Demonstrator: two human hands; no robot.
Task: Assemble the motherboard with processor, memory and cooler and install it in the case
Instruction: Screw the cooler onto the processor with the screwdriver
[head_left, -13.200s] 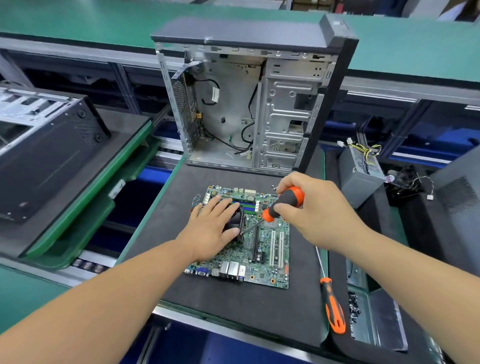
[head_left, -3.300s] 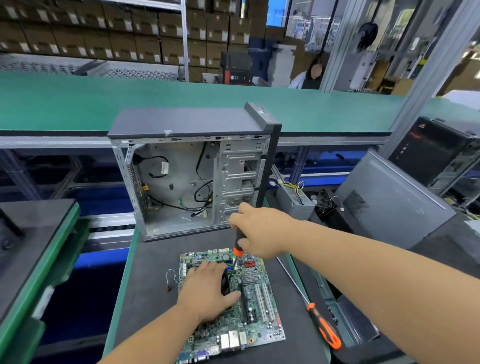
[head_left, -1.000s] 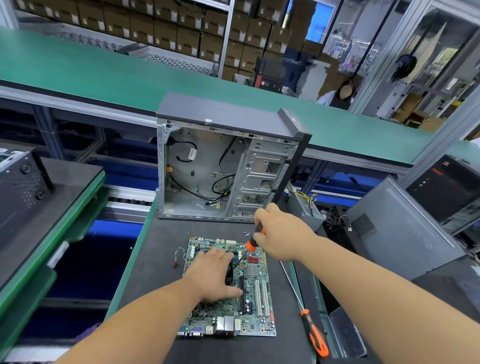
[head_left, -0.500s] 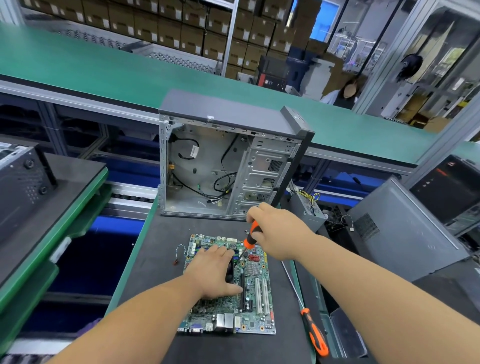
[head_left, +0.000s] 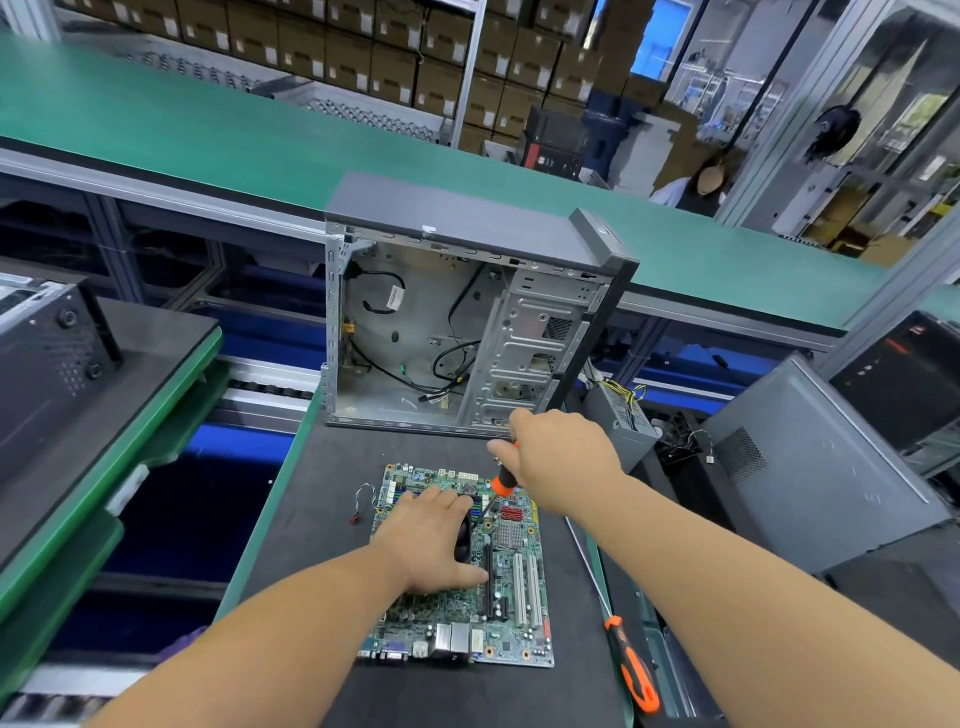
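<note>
Lying flat on the dark work mat (head_left: 322, 519), just in front of the open computer case (head_left: 467, 332): the green motherboard (head_left: 511, 587). Pressing down on the black cooler (head_left: 464, 535) with spread fingers: left hand (head_left: 434, 540). Gripping the orange-and-black screwdriver (head_left: 503, 483), tip angling down onto the board beside the cooler: right hand (head_left: 561, 457). Lying on the mat's right edge: a second screwdriver (head_left: 631, 665).

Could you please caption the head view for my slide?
Left hand steadies cooler on motherboard; right hand drives screwdriver.
</note>
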